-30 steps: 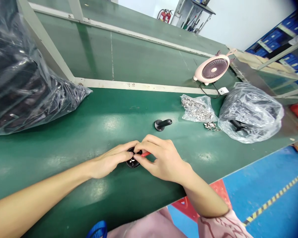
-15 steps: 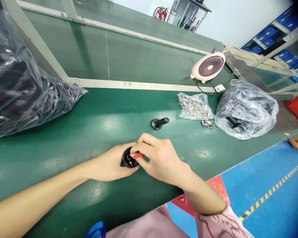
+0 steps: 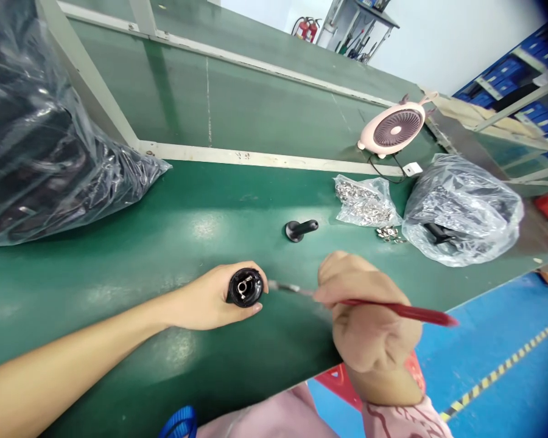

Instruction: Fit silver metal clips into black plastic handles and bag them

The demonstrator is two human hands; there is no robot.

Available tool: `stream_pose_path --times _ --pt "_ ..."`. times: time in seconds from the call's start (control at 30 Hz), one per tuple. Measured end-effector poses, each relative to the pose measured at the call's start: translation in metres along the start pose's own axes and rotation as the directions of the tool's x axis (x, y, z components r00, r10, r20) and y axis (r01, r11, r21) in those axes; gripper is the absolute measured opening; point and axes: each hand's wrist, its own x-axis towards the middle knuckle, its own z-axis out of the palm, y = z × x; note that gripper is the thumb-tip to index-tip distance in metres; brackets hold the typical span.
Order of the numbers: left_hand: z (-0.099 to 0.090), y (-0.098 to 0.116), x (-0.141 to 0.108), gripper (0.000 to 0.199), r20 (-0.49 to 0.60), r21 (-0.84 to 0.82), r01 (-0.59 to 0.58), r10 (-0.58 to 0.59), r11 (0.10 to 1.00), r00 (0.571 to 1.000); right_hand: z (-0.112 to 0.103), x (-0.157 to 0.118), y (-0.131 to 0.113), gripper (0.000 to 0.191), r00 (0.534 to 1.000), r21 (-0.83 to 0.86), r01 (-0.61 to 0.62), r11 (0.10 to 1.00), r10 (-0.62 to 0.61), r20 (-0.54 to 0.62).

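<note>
My left hand [image 3: 205,298] cups one black round fitting [image 3: 245,287], fingers [image 3: 256,309] curled beneath it; my right hand [image 3: 368,319] pinches one red-handled tool [image 3: 399,310], its metal tip just beside the fitting.

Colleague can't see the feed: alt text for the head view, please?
A left hand holds a round black part at a green workbench, while the right hand holds a red-handled tool pointing at it. A bag of metal parts lies beyond.
</note>
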Motion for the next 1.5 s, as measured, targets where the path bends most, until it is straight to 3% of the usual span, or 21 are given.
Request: stream_pose_path --times 0.1,0.2,0.4,0.8,1.17,1.33,1.5 --pt "0.000 0.000 0.000 0.016 0.002 -0.017 0.009 -0.009 1.000 1.000 0.014 -0.001 0.005 0.024 1.000 0.188 0.024 0.982 -0.022 -0.009" --pt "0.002 -0.001 0.001 0.017 -0.018 -0.021 -0.007 0.007 1.000 1.000 0.026 0.000 0.010 0.025 0.994 0.161 0.046 0.986 -0.062 0.094" --pt "0.003 -0.004 0.002 0.016 -0.016 -0.071 -0.001 0.000 0.997 1.000 0.035 -0.004 0.017 0.022 0.984 0.092 0.104 0.990 -0.116 0.135" --pt "0.003 -0.004 0.002 0.022 -0.031 -0.094 0.026 -0.029 0.995 0.999 0.041 -0.009 0.020 0.026 0.985 0.071 0.123 0.990 -0.130 0.109" --pt "0.002 -0.004 0.001 0.022 -0.052 -0.035 0.050 -0.052 0.998 0.997 0.046 -0.018 0.028 0.027 0.994 0.180 0.097 0.979 -0.103 0.029" --pt "0.006 -0.005 0.002 0.021 -0.050 0.151 0.003 0.005 0.989 0.999 0.053 -0.028 0.034 0.029 0.989 -0.007 0.058 0.998 -0.056 0.135" --pt "0.006 -0.005 0.002 0.019 -0.060 0.159 -0.015 0.025 0.987 0.998 0.054 -0.026 0.035 0.044 0.991 -0.110 0.030 0.994 -0.015 0.130"
